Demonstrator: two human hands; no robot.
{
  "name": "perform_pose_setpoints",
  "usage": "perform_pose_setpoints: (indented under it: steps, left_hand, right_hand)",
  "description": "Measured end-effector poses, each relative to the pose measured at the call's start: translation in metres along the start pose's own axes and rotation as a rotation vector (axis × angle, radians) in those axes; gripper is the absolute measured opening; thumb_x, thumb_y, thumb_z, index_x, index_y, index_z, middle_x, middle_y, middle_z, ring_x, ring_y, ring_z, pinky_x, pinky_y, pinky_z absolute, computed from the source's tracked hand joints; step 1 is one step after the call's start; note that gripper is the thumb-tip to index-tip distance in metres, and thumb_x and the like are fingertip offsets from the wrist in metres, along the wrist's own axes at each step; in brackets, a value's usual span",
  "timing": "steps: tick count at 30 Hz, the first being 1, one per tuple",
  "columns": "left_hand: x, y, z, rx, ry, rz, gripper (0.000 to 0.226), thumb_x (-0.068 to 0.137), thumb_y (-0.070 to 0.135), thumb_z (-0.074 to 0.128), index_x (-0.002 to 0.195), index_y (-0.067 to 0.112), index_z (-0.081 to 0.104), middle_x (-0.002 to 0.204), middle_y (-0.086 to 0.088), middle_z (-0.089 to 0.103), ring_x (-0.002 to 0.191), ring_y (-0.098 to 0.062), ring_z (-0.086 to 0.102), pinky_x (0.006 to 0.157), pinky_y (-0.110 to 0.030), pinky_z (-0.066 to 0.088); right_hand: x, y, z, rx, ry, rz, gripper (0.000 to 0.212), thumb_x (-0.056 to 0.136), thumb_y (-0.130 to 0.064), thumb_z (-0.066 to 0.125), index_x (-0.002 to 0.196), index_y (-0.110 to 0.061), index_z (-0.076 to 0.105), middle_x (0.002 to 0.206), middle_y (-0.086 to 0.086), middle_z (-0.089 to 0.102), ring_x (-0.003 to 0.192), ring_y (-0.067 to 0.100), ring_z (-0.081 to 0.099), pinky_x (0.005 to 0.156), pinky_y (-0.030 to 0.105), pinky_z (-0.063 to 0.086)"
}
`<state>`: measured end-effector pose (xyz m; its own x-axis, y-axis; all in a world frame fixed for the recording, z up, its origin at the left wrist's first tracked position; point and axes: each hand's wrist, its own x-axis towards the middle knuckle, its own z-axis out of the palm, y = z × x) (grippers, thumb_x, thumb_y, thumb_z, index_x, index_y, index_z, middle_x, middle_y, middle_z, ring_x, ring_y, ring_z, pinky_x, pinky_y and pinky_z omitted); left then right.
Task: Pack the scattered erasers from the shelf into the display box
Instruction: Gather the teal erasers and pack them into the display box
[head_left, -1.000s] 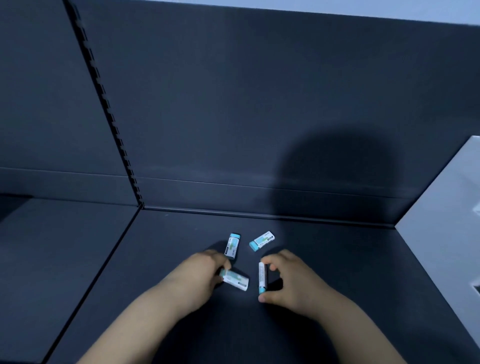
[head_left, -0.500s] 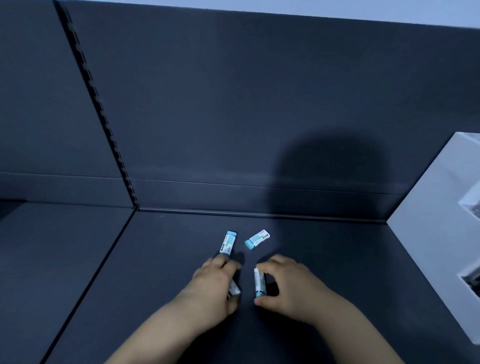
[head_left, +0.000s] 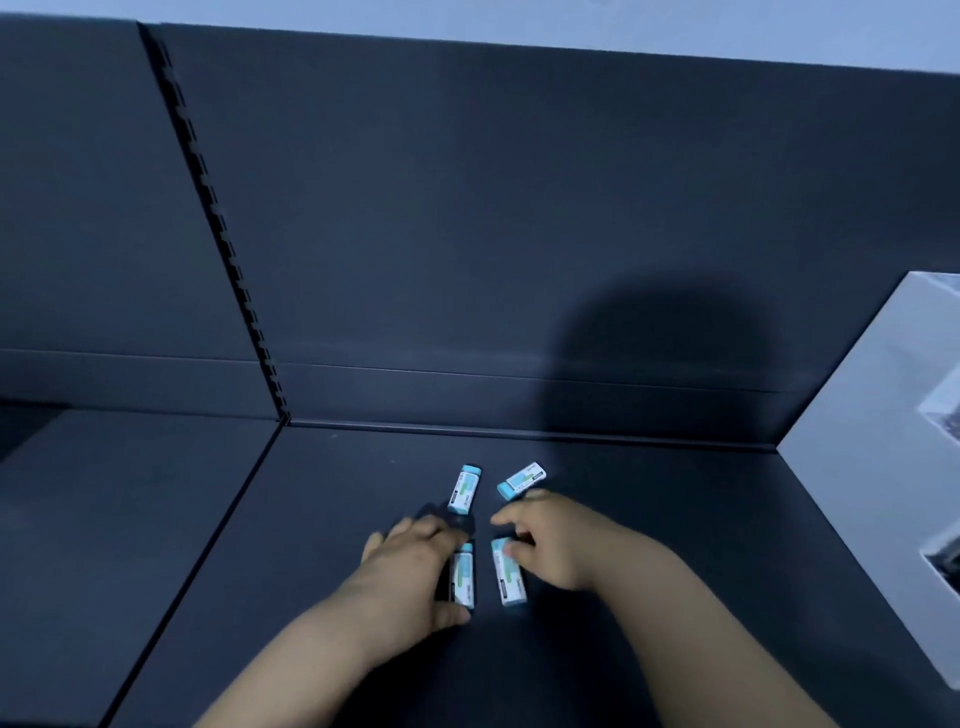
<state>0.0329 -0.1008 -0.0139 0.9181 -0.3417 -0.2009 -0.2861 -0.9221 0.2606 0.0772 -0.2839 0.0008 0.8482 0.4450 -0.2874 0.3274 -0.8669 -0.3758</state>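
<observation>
Four white-and-blue erasers lie on the dark shelf (head_left: 311, 519). Two lie free at the back: one (head_left: 464, 488) pointing away from me, one (head_left: 521, 480) slanted to its right. My left hand (head_left: 410, 566) is curled around a third eraser (head_left: 462, 577), thumb at its near end and fingers at its far end. My right hand (head_left: 556, 545) is spread, with a fingertip on the far blue end of the fourth eraser (head_left: 508, 571), which lies flat beside the third. A white box (head_left: 872, 467) stands at the right edge, cut off by the frame.
A dark back panel (head_left: 519, 234) rises behind the shelf, with a slotted upright (head_left: 228, 249) at the left. Another shelf section (head_left: 104, 493) lies left of the seam. The shadow of a head falls on the back panel.
The right-hand eraser went from standing on its edge to lying flat. My left hand turned its eraser parallel beside it. The view shifted slightly, and more of the white box shows.
</observation>
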Motion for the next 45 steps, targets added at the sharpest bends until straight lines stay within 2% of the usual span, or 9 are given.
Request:
perform_pose_setpoints:
  steps: [3, 7, 13, 20, 25, 28, 36, 40, 45]
  left_hand:
    - [-0.001, -0.004, -0.001, 0.023, -0.005, 0.010, 0.078, 0.081, 0.049, 0.063, 0.146, 0.033, 0.022, 0.146, 0.011, 0.026, 0.134, -0.013, 0.022, 0.106, -0.030, 0.020]
    - [0.006, -0.001, 0.001, -0.027, -0.008, 0.048, 0.077, 0.082, 0.047, 0.063, 0.146, 0.030, 0.024, 0.146, 0.009, 0.026, 0.133, -0.014, 0.024, 0.111, -0.029, 0.024]
    - [0.001, 0.008, 0.007, -0.052, 0.056, 0.095, 0.072, 0.079, 0.047, 0.065, 0.142, 0.035, 0.032, 0.135, 0.011, 0.037, 0.126, -0.010, 0.032, 0.106, -0.025, 0.029]
    - [-0.025, 0.003, 0.020, -0.119, 0.248, 0.009, 0.071, 0.070, 0.052, 0.065, 0.134, 0.026, 0.049, 0.128, 0.007, 0.049, 0.118, -0.016, 0.046, 0.102, -0.026, 0.034]
    - [-0.052, -0.013, 0.015, -0.056, 0.349, -0.015, 0.055, 0.060, 0.053, 0.051, 0.112, 0.036, 0.056, 0.104, 0.013, 0.056, 0.092, -0.010, 0.055, 0.075, -0.027, 0.046]
    - [-0.071, -0.033, 0.009, -0.055, 0.424, -0.012, 0.054, 0.059, 0.056, 0.052, 0.111, 0.041, 0.052, 0.102, 0.015, 0.054, 0.088, -0.008, 0.053, 0.072, -0.025, 0.043]
    - [-0.132, -0.155, -0.010, -0.019, 0.520, 0.059, 0.061, 0.061, 0.050, 0.057, 0.119, 0.035, 0.048, 0.106, 0.018, 0.049, 0.092, -0.001, 0.043, 0.072, -0.015, 0.031]
    - [-0.163, -0.226, -0.025, 0.008, 0.574, 0.073, 0.061, 0.056, 0.045, 0.064, 0.115, 0.036, 0.051, 0.104, 0.018, 0.053, 0.092, -0.004, 0.044, 0.072, -0.021, 0.034]
    - [-0.190, -0.266, -0.038, -0.010, 0.569, 0.080, 0.058, 0.057, 0.053, 0.056, 0.113, 0.037, 0.053, 0.103, 0.017, 0.056, 0.091, -0.005, 0.046, 0.075, -0.020, 0.027]
  right_hand:
    - [-0.007, 0.008, 0.006, 0.086, 0.120, 0.026, 0.055, 0.084, -0.041, 0.061, 0.135, -0.026, 0.046, 0.140, -0.006, 0.037, 0.128, 0.013, 0.039, 0.107, 0.030, 0.034]
    - [-0.020, 0.015, 0.011, 0.039, -0.007, 0.037, 0.090, 0.068, -0.049, 0.075, 0.143, -0.026, 0.031, 0.140, -0.006, 0.030, 0.132, 0.014, 0.025, 0.112, 0.029, 0.025]
    - [-0.024, 0.007, 0.027, 0.108, 0.163, -0.014, 0.066, 0.065, -0.048, 0.076, 0.122, -0.026, 0.050, 0.119, -0.008, 0.040, 0.116, 0.011, 0.036, 0.100, 0.023, 0.034]
    - [-0.029, -0.005, 0.042, 0.205, 0.193, -0.099, 0.064, 0.065, -0.052, 0.073, 0.121, -0.034, 0.047, 0.115, -0.012, 0.039, 0.114, 0.009, 0.036, 0.099, 0.025, 0.035]
    - [-0.030, -0.035, 0.051, 0.227, 0.204, -0.186, 0.062, 0.066, -0.050, 0.073, 0.120, -0.035, 0.046, 0.116, -0.014, 0.039, 0.115, 0.006, 0.036, 0.099, 0.025, 0.035]
    - [-0.029, -0.059, 0.059, 0.240, 0.250, -0.203, 0.063, 0.066, -0.051, 0.072, 0.121, -0.037, 0.044, 0.115, -0.018, 0.037, 0.114, 0.001, 0.034, 0.099, 0.022, 0.034]
    - [0.017, -0.187, 0.114, 0.399, 0.379, -0.120, 0.069, 0.067, -0.040, 0.076, 0.128, -0.038, 0.043, 0.111, -0.022, 0.040, 0.110, -0.004, 0.040, 0.093, 0.018, 0.040]
    - [0.042, -0.265, 0.135, 0.384, 0.397, -0.087, 0.070, 0.071, -0.041, 0.073, 0.131, -0.038, 0.039, 0.114, -0.019, 0.040, 0.109, -0.001, 0.041, 0.094, 0.020, 0.040]
    - [0.046, -0.311, 0.137, 0.360, 0.378, -0.068, 0.065, 0.070, -0.042, 0.072, 0.125, -0.045, 0.038, 0.113, -0.024, 0.039, 0.110, -0.004, 0.041, 0.091, 0.015, 0.036]
